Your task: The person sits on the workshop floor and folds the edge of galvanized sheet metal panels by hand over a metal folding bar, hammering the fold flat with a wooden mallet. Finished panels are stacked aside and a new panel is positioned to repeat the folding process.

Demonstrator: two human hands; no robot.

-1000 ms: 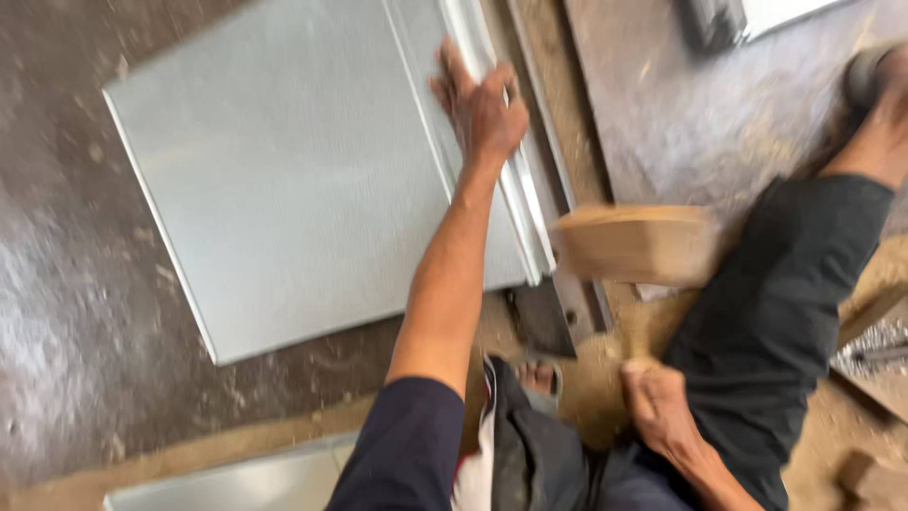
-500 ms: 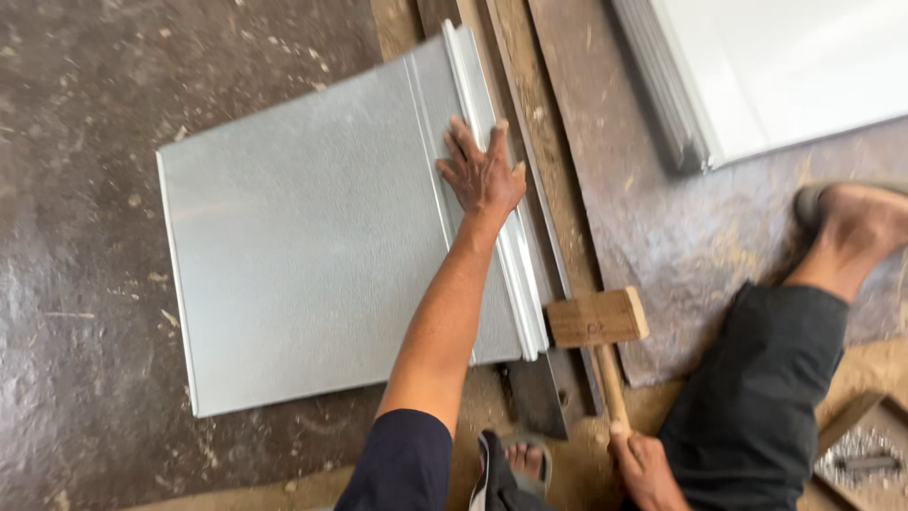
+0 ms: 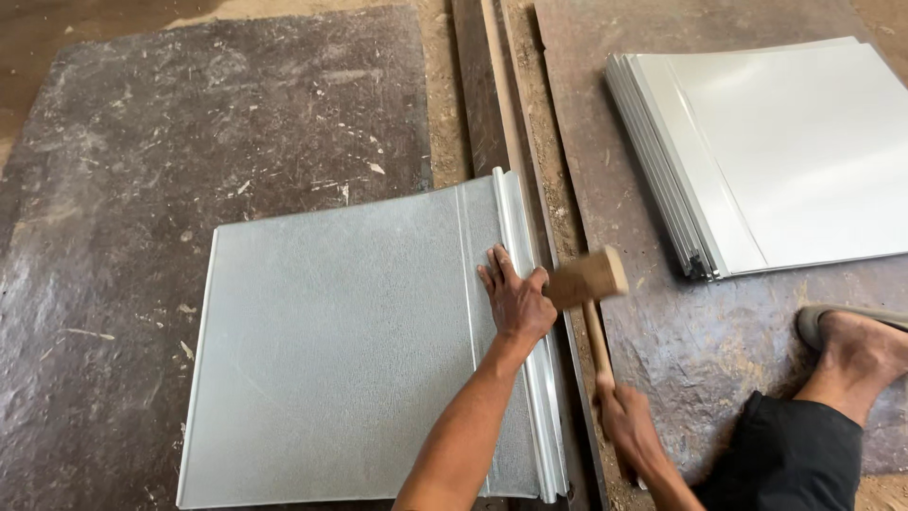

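Left hand point(image 3: 515, 301): fingers spread flat, pressing on the sheet beside its folded edge, apparently to steady it.
Right hand point(image 3: 626, 423): lower centre-right, fingers clamped around the mallet's handle.
Mallet point(image 3: 586, 277): one, wooden head just beside the left hand, above the seam (held low on the handle, likely for swing).
Metal sheet point(image 3: 340, 350): one, centre of frame, flat on a dark floor mat point(image 3: 142, 189).
Stack of sheets point(image 3: 785, 151): one pile, upper right, well apart.
Foot point(image 3: 856, 350): one, right edge.

Single head-worn view, steeply downward and close over the floor-level metal sheet point(image 3: 350, 350).
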